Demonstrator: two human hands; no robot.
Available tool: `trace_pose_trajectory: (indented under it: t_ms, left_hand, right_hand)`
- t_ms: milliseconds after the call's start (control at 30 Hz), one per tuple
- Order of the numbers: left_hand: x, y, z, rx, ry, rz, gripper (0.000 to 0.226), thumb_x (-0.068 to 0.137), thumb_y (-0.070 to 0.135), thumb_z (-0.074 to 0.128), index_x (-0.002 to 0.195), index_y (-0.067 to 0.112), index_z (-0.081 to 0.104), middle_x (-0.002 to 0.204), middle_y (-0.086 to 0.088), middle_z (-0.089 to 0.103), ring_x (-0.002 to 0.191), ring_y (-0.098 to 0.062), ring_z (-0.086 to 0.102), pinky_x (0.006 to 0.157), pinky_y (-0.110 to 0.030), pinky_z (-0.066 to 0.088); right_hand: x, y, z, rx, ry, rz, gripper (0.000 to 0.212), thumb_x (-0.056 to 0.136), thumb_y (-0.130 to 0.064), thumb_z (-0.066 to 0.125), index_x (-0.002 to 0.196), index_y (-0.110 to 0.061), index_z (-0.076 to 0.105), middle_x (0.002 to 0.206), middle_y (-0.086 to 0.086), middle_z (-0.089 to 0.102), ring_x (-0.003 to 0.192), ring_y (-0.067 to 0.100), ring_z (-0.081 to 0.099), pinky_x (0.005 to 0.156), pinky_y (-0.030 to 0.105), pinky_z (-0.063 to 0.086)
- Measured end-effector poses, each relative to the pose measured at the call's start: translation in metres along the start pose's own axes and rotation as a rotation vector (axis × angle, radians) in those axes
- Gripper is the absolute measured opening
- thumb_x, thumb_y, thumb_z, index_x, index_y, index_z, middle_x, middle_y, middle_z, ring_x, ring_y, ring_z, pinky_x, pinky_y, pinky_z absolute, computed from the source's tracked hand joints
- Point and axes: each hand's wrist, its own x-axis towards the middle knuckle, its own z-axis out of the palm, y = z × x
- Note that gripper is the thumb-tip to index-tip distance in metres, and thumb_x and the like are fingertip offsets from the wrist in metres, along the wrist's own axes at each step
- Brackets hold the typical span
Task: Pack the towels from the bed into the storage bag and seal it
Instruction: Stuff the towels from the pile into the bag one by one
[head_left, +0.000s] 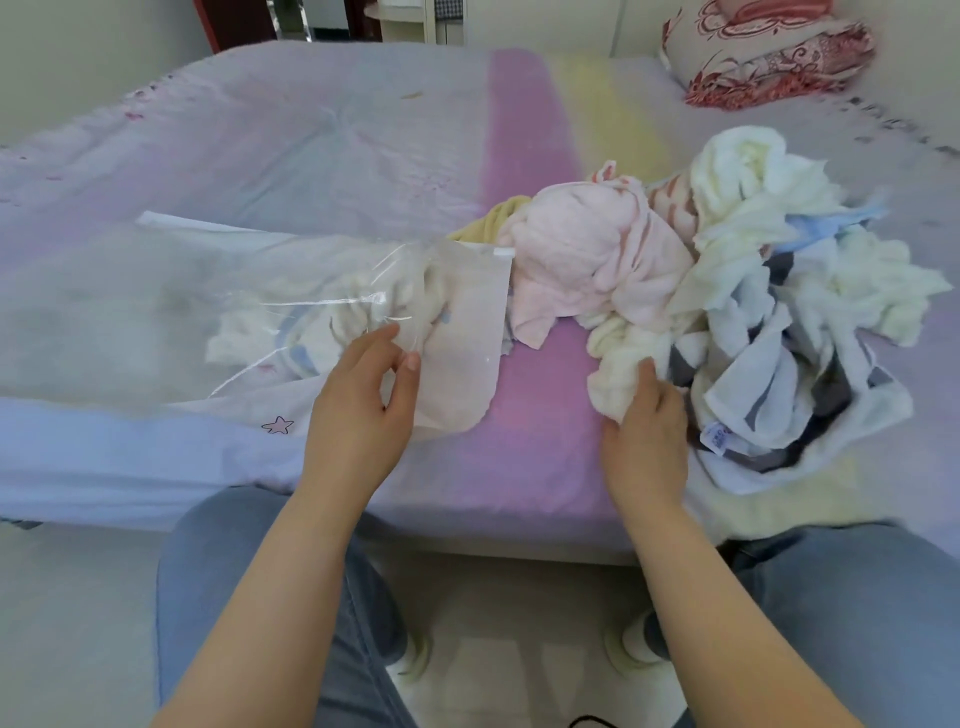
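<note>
A clear plastic storage bag (156, 312) lies flat on the bed at the left, its mouth facing right, with a cream and blue towel (291, 332) inside. My left hand (363, 405) pinches the bag's open edge near the mouth. A heap of loose towels lies to the right: a pink towel (587, 260), a cream towel (628, 358), a white and grey towel (779, 384) and pale yellow towels (748, 176). My right hand (644, 436) grips the cream towel at the heap's near left corner.
The bed (322, 145) has a pastel striped cover, lilac, pink and yellow. A folded red-patterned quilt (769, 52) lies at the far right corner. My knees in jeans are below the bed's near edge, feet on a pale floor.
</note>
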Motion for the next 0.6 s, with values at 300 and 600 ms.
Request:
trace_pose_trajectory:
  t_ms: [300,600]
  left_hand:
    - [-0.005,-0.004,-0.001,-0.058,0.018,-0.063,0.020,0.093,0.033,0.058,0.075,0.025,0.054,0.135,0.010,0.056,0.129,-0.006,0.046,0.101,-0.030,0.040]
    - [-0.007,-0.003,-0.005,-0.089,0.018,-0.075,0.018,0.095,0.030,0.055,0.079,0.022,0.058,0.129,0.019,0.054,0.124,0.000,0.047,0.094,-0.024,0.039]
  right_hand:
    - [-0.018,-0.061,-0.043,0.562,-0.043,-0.472,0.019,0.077,-0.020,0.070,0.095,-0.020,0.072,0.110,-0.014,0.050,0.106,0.016,0.050,0.088,0.013,0.034]
    - [-0.028,-0.096,-0.013,1.130,-0.452,-0.050,0.027,0.084,-0.009,0.068,0.099,-0.022,0.050,0.095,-0.004,0.059,0.083,0.009,0.058,0.071,0.020,0.049]
